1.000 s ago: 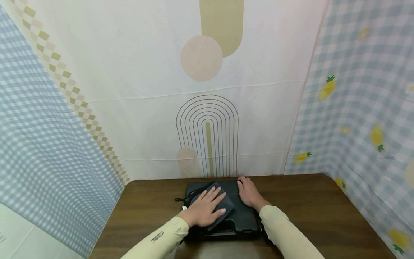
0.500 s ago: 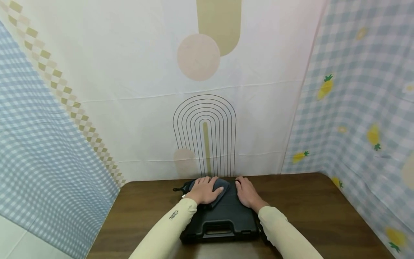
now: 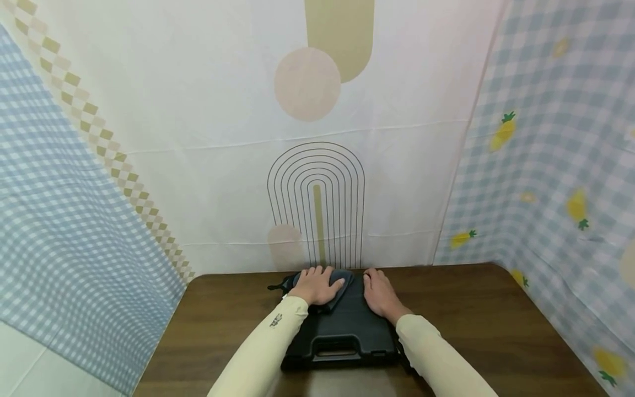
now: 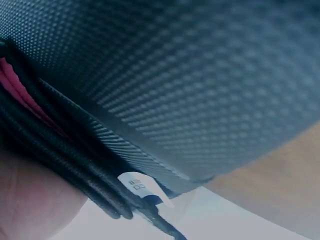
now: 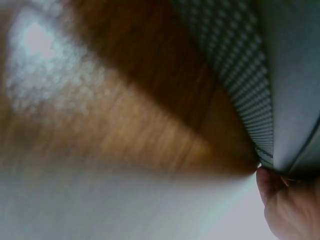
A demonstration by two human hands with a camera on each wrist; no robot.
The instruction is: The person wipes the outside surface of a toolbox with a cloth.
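A black plastic carrying case [image 3: 342, 325] lies flat on the wooden table, its handle toward me in the head view. My left hand [image 3: 316, 285] presses with spread fingers on a folded dark grey-blue cloth [image 3: 343, 280] at the case's far left part. In the left wrist view, the cloth's layered folds [image 4: 65, 150] show a pink inner strip, a white tag [image 4: 137, 184] and a dark cord. My right hand [image 3: 380, 295] grips the far right edge of the case, fingers bent over it. The right wrist view shows those fingers at the case's corner.
A brown wooden table [image 3: 461, 320] extends on both sides of the case. Behind it hangs a white patterned curtain [image 3: 407, 182]. Blue checked cloths hang at the left [image 3: 99, 220] and right [image 3: 536, 165].
My left hand has slid the cloth away from me, from mid-case toward the far edge, baring the case's handle. My right hand has stayed on the right edge.
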